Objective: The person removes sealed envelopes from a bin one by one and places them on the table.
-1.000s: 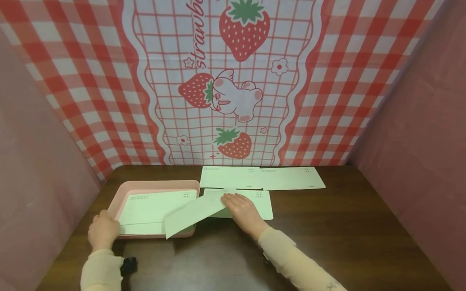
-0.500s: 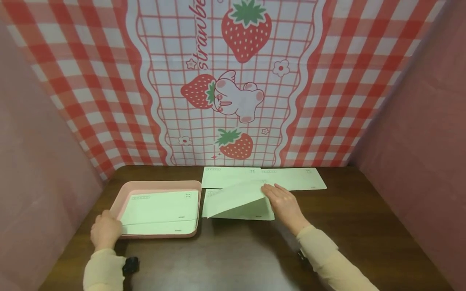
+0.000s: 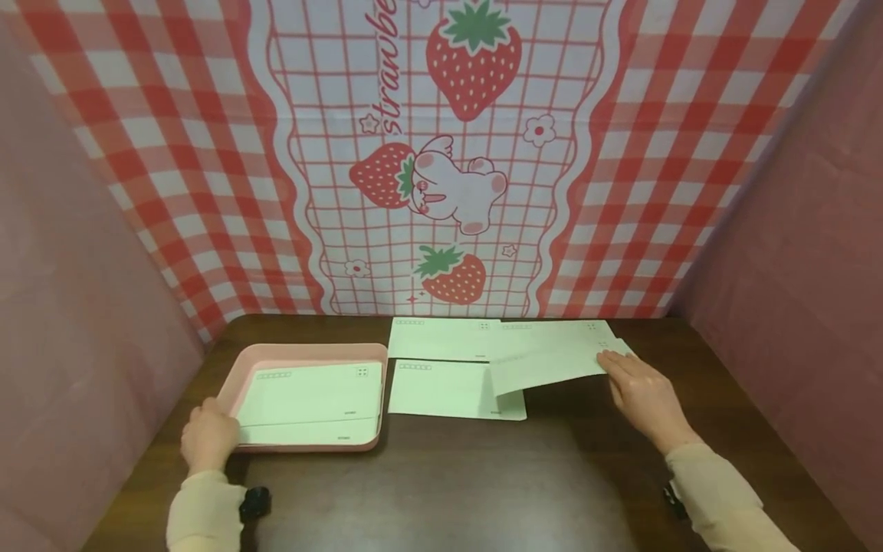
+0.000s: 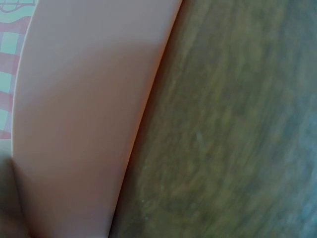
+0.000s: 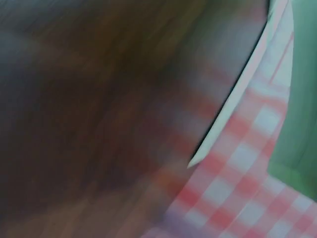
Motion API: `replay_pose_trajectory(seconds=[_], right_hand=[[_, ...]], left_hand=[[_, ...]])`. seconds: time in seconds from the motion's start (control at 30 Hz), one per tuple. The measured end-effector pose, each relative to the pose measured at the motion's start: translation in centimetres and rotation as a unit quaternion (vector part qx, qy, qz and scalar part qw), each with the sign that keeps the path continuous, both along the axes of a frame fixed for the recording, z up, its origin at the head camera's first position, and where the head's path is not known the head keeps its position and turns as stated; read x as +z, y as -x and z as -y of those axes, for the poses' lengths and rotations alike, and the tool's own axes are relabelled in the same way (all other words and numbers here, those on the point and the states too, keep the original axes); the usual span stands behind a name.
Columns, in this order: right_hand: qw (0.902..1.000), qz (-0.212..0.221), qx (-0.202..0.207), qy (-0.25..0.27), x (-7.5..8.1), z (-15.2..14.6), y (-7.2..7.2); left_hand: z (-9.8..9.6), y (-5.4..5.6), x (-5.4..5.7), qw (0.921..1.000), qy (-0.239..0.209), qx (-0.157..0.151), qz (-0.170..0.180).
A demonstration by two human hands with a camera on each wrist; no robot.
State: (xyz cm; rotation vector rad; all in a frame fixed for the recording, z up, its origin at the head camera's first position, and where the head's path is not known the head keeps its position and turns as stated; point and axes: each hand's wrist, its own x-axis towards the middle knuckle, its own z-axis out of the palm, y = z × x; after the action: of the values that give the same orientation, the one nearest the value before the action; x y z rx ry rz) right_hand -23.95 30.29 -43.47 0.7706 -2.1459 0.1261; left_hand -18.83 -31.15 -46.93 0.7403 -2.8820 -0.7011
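My right hand [image 3: 645, 395] pinches the right end of a white envelope [image 3: 545, 369] with printed postcode boxes. The envelope slants down to the left, overlapping the back right envelope [image 3: 552, 330] and a corner of the front envelope [image 3: 441, 391]. Part of the held envelope [image 5: 299, 134] fills the right side of the right wrist view. On the left, my left hand [image 3: 209, 437] holds the front left corner of a pink tray [image 3: 313, 353], where more envelopes [image 3: 310, 395] lie overlapping. Only the tray's outer wall [image 4: 89, 114] shows large in the left wrist view.
Another envelope [image 3: 441, 337] lies at the back of the brown table [image 3: 441, 483], beside the back right one. A red checked strawberry cloth [image 3: 455, 184] hangs behind the table, with pink cloth [image 3: 779, 230] at both sides.
My right hand has carried the envelope from over the tray rightward, past the front envelope, to the back right one. My left hand has stayed at the tray's corner.
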Motion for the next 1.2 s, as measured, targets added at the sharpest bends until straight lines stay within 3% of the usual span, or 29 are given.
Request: replay_pose_trajectory(seconds=[0.17,0.33,0.63,1.03,1.2], right_hand=[[0.9996,0.013,-0.010,-0.023,-0.8,-4.1,-0.7],[0.9976,0.043,0.001,-0.055,-1.9,-5.9,-1.2],[0.9821,0.144,-0.005,-0.121,-2.8,-5.8,-1.5],[0.9616,0.225,-0.045,-0.151,-4.3,-5.9,-1.2],[0.9605,0.231,-0.053,-0.146,-4.7,-5.6,-1.2]], left_hand=[[-0.1,-0.1,0.0,1.0000,0.004,-0.004,-0.005],[0.0,0.0,0.1,1.0000,0.003,-0.007,-0.005],[0.0,0.0,0.0,1.0000,0.000,-0.005,-0.002],[0.1,0.2,-0.2,1.0000,0.001,-0.004,0.007],[0.1,0.2,-0.2,1.0000,0.006,-0.007,0.002]])
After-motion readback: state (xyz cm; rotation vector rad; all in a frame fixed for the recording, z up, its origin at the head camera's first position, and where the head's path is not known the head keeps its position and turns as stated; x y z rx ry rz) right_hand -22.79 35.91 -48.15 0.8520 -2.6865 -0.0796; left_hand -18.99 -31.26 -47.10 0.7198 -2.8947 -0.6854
